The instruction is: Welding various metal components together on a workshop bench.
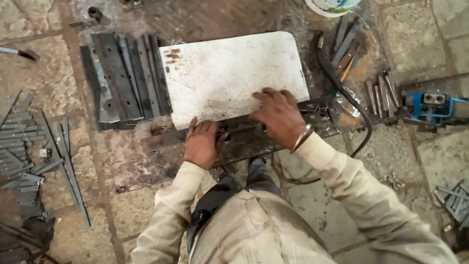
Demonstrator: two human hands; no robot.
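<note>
Hands, left (201, 143) and right (278, 116), press curled fingers onto rusty bar (168, 139) lying left-right

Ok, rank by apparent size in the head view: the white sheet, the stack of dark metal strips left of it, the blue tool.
1. white sheet
2. stack of dark metal strips
3. blue tool, partly cut off by the frame edge, so its full size is unsure

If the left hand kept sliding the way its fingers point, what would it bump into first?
The left hand points up the picture, so it would probably meet the near edge of the white sheet first; its fingertips are almost there already.
</note>
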